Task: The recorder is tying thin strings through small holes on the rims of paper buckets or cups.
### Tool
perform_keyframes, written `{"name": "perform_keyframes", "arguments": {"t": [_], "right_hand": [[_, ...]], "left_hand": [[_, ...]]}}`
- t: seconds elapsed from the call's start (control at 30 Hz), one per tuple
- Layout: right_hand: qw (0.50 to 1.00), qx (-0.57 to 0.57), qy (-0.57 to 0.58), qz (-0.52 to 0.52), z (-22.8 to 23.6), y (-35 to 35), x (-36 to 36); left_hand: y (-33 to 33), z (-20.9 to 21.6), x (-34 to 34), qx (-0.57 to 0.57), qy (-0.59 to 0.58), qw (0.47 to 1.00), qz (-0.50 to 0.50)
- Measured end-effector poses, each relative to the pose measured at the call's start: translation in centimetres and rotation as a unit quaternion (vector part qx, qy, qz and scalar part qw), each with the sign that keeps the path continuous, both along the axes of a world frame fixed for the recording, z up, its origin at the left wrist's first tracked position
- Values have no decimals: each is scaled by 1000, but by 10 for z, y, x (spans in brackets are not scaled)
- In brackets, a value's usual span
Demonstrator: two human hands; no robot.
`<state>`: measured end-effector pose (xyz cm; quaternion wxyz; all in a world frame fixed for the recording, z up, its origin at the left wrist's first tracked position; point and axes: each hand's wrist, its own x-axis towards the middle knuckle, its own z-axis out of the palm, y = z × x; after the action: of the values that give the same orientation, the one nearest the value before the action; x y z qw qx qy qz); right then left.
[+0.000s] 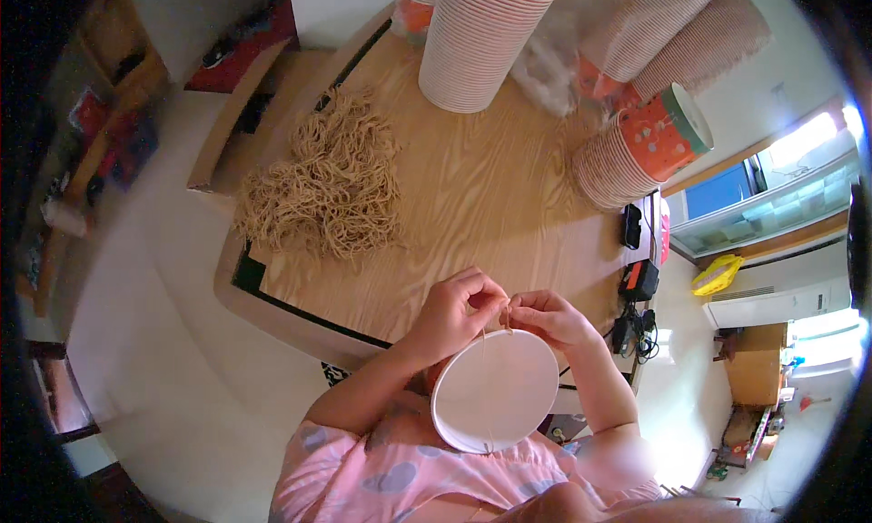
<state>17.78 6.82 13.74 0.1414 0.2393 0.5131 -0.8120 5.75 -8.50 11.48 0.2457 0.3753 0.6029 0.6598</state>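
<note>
A round white paper bucket is held close to my chest, its open mouth turned up toward me. At its far rim, my left hand pinches a thin tan paper cord between thumb and fingertips. My right hand pinches the same cord just beside it, and the fingertips of both hands nearly meet. A bit of cord also shows at the near rim. Whether the cord is knotted is too small to tell. Farther left on the table lies a loose heap of tan cords.
On the wooden table, a tall stack of white-rimmed buckets stands at the back. An orange patterned stack is at the right, with plastic-wrapped stacks behind it. A black adapter with cables lies along the right edge.
</note>
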Motion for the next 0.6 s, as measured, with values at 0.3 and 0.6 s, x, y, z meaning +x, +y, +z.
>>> {"name": "perform_keyframes", "arguments": {"t": [0.3, 0.6], "right_hand": [[999, -5, 10, 37, -7, 7, 0], [998, 58, 8, 28, -5, 5, 1]], "left_hand": [[2, -4, -5, 17, 31, 999, 15], [1, -5, -12, -2, 22, 1000, 18]]}}
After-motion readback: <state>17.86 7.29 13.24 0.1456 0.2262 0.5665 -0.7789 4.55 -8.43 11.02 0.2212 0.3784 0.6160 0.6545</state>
